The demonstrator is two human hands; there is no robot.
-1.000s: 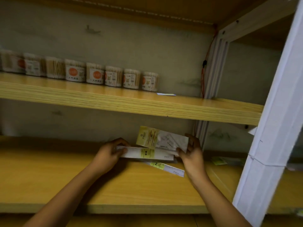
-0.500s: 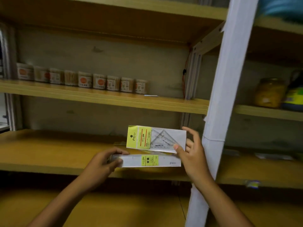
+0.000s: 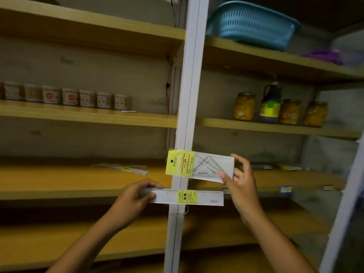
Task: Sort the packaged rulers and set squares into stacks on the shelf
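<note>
one ruler pack [image 3: 187, 197], one set-square pack [image 3: 200, 166], two hands [image 3: 136, 196]

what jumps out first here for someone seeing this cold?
Dead centre, two packages are held up before the white upright post: the right hand pinches a set square pack, and just below it the left hand grips a packaged ruler by its left end. Next, the blue basket on the top right shelf, then the yellowish jars one shelf below it.

The single head-worn view faces forward at the white upright post [image 3: 190, 107], close to the shelves.
</note>
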